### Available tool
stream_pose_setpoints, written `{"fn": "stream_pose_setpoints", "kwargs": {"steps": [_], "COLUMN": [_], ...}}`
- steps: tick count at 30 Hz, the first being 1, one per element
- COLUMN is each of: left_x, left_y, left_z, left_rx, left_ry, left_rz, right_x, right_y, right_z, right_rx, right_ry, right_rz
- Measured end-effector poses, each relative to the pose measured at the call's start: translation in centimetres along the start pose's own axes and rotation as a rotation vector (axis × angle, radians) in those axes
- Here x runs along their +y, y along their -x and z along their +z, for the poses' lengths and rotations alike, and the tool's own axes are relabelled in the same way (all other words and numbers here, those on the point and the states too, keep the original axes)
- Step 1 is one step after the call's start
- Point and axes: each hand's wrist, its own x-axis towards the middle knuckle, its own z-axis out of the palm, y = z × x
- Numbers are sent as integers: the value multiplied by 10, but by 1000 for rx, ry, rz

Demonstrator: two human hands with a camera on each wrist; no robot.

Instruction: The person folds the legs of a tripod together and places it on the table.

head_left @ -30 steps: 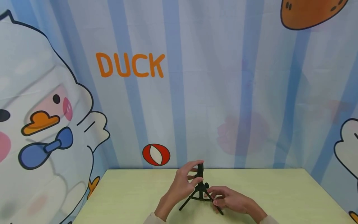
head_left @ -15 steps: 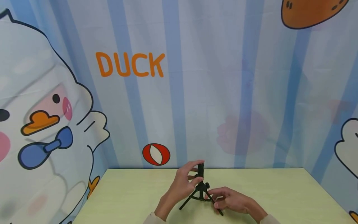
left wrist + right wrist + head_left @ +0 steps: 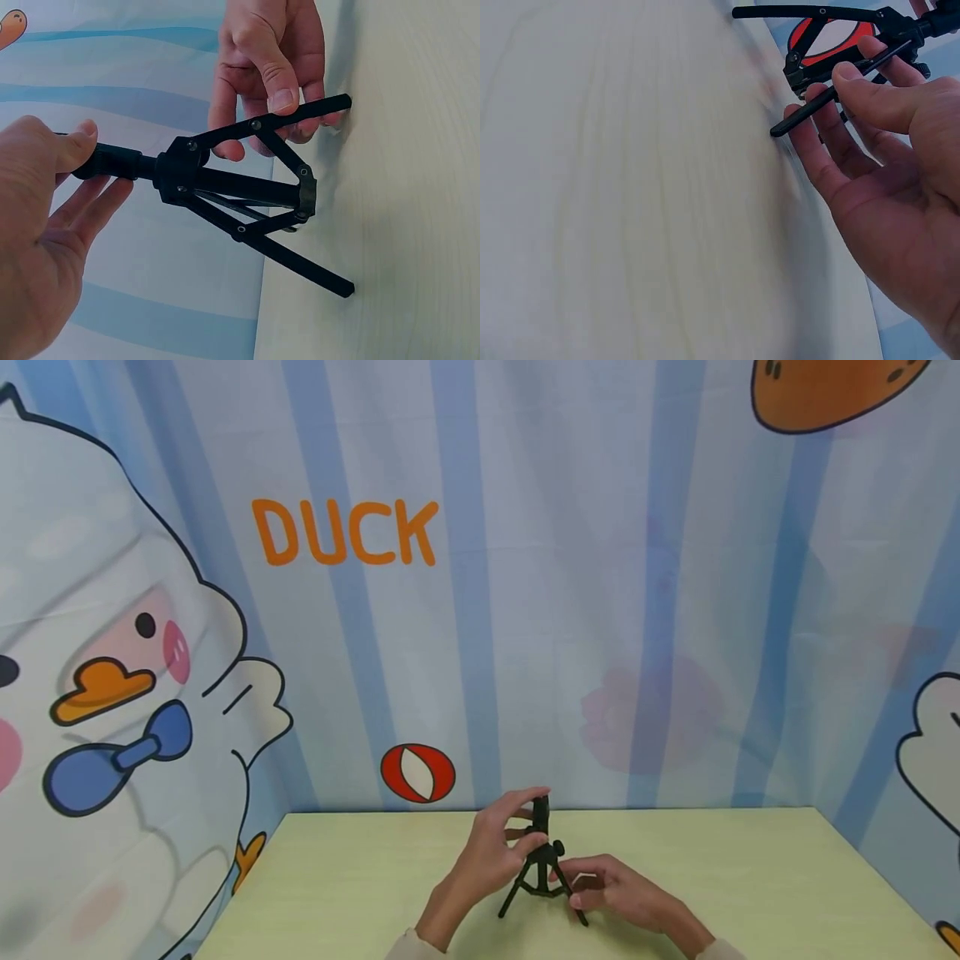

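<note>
At the top of the black tripod (image 3: 543,854), pinching with the left hand (image 3: 491,856); on one leg (image 3: 580,911), pinching with the right hand (image 3: 621,893). Drawn closer together at the legs than half a second ago, so apparently partly folded. Arched high at left, reaching low at right. Held upright over the table (image 3: 360,868)

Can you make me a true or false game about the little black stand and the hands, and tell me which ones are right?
1. The left hand holds the tripod near its top. True.
2. The tripod's legs are squeezed flat together. False: they are spread apart.
3. The right hand pinches one of the legs. True.
4. The tripod is yellow. False: it is black.
5. The orange word on the backdrop says DUCK. True.
</note>
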Motion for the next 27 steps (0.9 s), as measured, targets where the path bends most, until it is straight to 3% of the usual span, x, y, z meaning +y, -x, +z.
{"fn": "stream_pose_setpoints", "kwargs": {"steps": [11, 22, 27], "left_x": [-1, -4, -5], "left_y": [-1, -1, -2], "left_z": [0, -2, -3], "left_rx": [-2, 6, 12], "left_ry": [15, 41, 46], "left_rz": [-13, -2, 0], "right_x": [4, 4, 3], "right_y": [-2, -5, -7], "right_z": [5, 6, 7], "right_rx": [56, 35, 46], "right_ry": [59, 94, 74], "right_rz": [-51, -130, -124]}}
